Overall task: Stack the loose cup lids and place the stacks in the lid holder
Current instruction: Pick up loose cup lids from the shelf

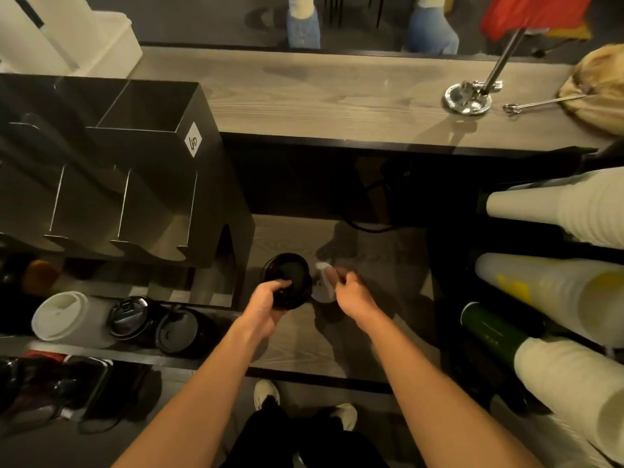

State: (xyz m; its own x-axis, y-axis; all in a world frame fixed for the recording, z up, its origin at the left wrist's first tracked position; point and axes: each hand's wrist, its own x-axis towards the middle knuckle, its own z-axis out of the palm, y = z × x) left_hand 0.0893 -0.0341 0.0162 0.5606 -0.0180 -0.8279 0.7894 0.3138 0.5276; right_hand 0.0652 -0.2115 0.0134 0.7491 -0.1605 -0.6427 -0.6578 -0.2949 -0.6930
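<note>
The left hand [270, 300] has its fingers and thumb curled round a black lid stack [287, 276], thumb over the near rim, holding it low over the worktop [371, 298]. Cupping it from the side probably keeps the lids nested and square while leaving the top free for another.

Just right of those fingers, the right hand [349, 292] has its fingers bent together with their tips on a white lid [322, 288], seemingly pinching its edge; blur hides the exact grip. Whether the white lid touches the black stack I cannot tell. The step looks like gathering loose lids, colours kept apart, before any filing.

Well left of the left fingers, a white lid stack [64, 319] and two black lid stacks [135, 319] lie on their sides in a row, likely so each lid can be drawn from the end. Far right of the right fingers, sleeves of paper cups [557, 211] lie sideways too.

Beyond and left of the left fingers stands the lid holder [216, 184], its divided slots opening toward the hands, which should let a stack go in from this side. Farthest is the upper counter [337, 96].
</note>
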